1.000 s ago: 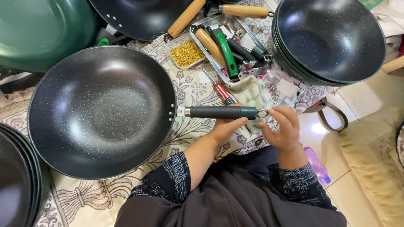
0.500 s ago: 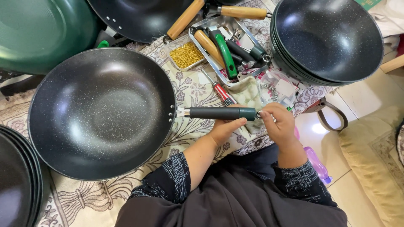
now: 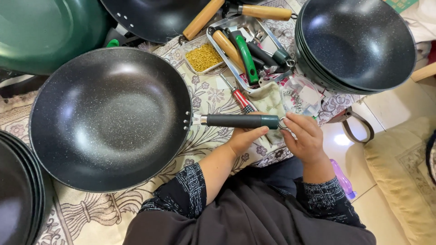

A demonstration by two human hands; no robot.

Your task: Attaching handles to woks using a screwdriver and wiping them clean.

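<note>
Wok: black speckled wok (image 3: 111, 120) lies flat on a floral cloth (image 3: 211, 97), handle toward the person
Left hand: left hand (image 3: 243, 138) cups under the dark green handle (image 3: 240, 121), fingers closed around it
Right hand: right hand (image 3: 306, 136) pinches the metal hanging ring (image 3: 284, 123) at the handle's end
Handling: likely heavy, rigid, bowl-weighted; best held by the handle, near the rivets

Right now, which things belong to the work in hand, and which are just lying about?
In hand:
- black wok, its dark handle
- metal ring at the handle's end
- left hand, right hand

Lying about:
- stacked woks
- tool tray
- red screwdriver
- dish of brass bits
- green wok
</note>
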